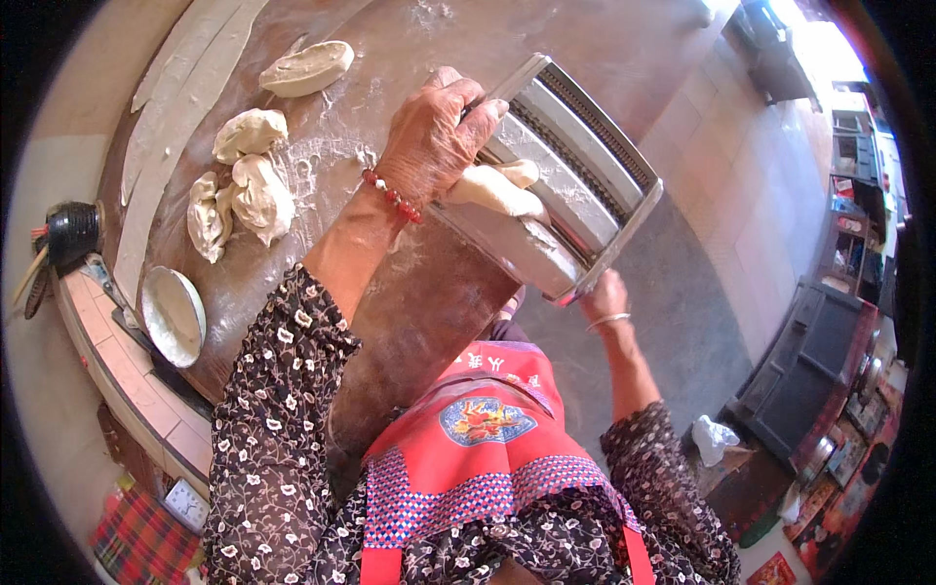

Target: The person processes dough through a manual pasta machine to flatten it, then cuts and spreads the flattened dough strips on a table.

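My left hand (437, 139), with a red bead bracelet, grips the near left end of a metal pasta machine (559, 142), its thumb over the edge. A thick strip of pale dough (493, 191) lies on the machine's floury front plate against the rollers, partly under that hand. My right hand (605, 296), with a silver bangle, is curled at the machine's lower right side. Its fingers and whatever they hold are hidden. Several lumps of dough (262, 197) lie left on the floury brown table (409, 292), with an oval piece (307, 69) farther off.
Long flat dough sheets (183, 95) run along the table's left edge. An enamel bowl (174, 316) with white powder stands near a knife (110, 281) and a dark jar (73, 232). Tiled floor (720, 146) lies right of the table; a black cabinet (804, 365) stands beyond.
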Action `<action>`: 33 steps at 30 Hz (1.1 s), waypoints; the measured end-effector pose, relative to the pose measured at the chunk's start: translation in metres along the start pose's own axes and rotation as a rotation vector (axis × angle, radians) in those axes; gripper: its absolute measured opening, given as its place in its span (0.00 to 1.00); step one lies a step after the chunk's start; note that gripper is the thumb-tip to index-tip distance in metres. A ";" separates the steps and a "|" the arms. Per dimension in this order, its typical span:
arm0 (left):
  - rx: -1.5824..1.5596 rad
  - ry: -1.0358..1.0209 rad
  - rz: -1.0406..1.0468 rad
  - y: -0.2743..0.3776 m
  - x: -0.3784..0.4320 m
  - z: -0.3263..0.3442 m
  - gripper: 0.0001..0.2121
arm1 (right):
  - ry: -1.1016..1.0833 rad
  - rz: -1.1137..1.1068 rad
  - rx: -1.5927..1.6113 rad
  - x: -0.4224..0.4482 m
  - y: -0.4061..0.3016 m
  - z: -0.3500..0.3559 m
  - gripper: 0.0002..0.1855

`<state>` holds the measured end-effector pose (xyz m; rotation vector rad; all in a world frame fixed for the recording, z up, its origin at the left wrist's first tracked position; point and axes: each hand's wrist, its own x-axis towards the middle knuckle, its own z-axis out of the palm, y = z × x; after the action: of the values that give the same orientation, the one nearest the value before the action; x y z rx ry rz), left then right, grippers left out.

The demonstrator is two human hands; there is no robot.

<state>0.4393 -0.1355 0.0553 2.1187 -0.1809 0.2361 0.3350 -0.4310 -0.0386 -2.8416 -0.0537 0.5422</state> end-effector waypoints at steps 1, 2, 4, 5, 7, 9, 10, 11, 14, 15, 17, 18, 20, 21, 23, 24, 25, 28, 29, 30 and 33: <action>0.023 -0.009 -0.005 -0.001 -0.001 -0.003 0.11 | -0.097 0.012 0.057 -0.014 -0.008 0.010 0.10; 0.039 -0.015 -0.006 -0.004 -0.002 -0.003 0.10 | -0.204 0.010 0.088 -0.029 -0.009 0.025 0.12; 0.010 -0.017 -0.007 -0.002 0.003 -0.001 0.13 | -0.377 -0.002 0.179 -0.064 -0.020 0.019 0.14; 0.035 -0.026 -0.001 -0.003 0.003 -0.002 0.13 | -0.456 -0.028 0.255 -0.082 -0.034 0.000 0.13; 0.066 -0.050 0.019 -0.006 0.005 -0.003 0.14 | -0.564 -0.108 0.344 -0.112 -0.056 -0.047 0.11; 0.020 -0.061 -0.016 -0.011 0.006 -0.003 0.15 | -0.565 -0.217 0.257 -0.127 -0.068 -0.102 0.09; -0.015 -0.071 -0.034 -0.009 0.007 -0.003 0.15 | -0.466 -0.196 0.202 -0.135 -0.065 -0.123 0.08; -0.050 -0.084 -0.051 -0.006 0.009 -0.002 0.15 | -0.365 -0.172 0.149 -0.143 -0.062 -0.144 0.07; -0.016 -0.059 -0.044 -0.009 0.005 -0.008 0.12 | 0.137 -0.248 -0.042 -0.115 -0.055 -0.188 0.05; -0.026 -0.063 -0.052 -0.009 0.004 -0.012 0.12 | 0.256 -0.217 -0.085 -0.097 -0.050 -0.194 0.05; -0.058 -0.092 -0.069 -0.012 0.005 -0.006 0.12 | 0.437 -0.156 -0.144 -0.057 -0.033 -0.192 0.05; -0.057 -0.099 -0.079 -0.013 0.005 -0.005 0.11 | 0.458 -0.118 -0.158 -0.033 -0.021 -0.183 0.05; -0.088 -0.082 -0.120 -0.005 0.005 -0.006 0.11 | 0.454 -0.030 -0.149 0.010 0.001 -0.156 0.04; -0.112 -0.082 -0.138 -0.002 0.006 -0.002 0.11 | 0.425 0.033 -0.130 0.024 0.015 -0.134 0.04; -0.166 -0.064 -0.137 0.001 0.008 0.003 0.11 | 0.294 -0.031 -0.136 0.042 0.045 -0.066 0.03; -0.159 -0.067 -0.148 0.002 0.009 0.002 0.11 | 0.200 -0.032 -0.107 0.037 0.047 -0.032 0.04; -0.149 -0.068 -0.164 0.001 0.008 0.001 0.11 | 0.103 -0.040 -0.076 0.025 0.037 -0.004 0.06; -0.165 -0.057 -0.166 -0.004 0.004 -0.009 0.11 | -0.168 0.010 0.041 -0.027 -0.020 0.011 0.11; -0.180 -0.063 -0.167 -0.004 0.006 -0.008 0.11 | -0.256 0.020 0.081 -0.040 -0.022 0.018 0.12; -0.202 -0.072 -0.169 -0.008 0.009 -0.003 0.11 | -0.315 0.025 0.147 -0.056 -0.029 0.013 0.12; -0.261 -0.097 -0.211 -0.010 0.008 -0.003 0.12 | -0.519 -0.097 0.301 -0.106 -0.047 -0.032 0.13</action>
<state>0.4492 -0.1282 0.0509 1.8728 -0.0408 -0.0151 0.2480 -0.4020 0.0396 -2.3301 -0.1845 1.1428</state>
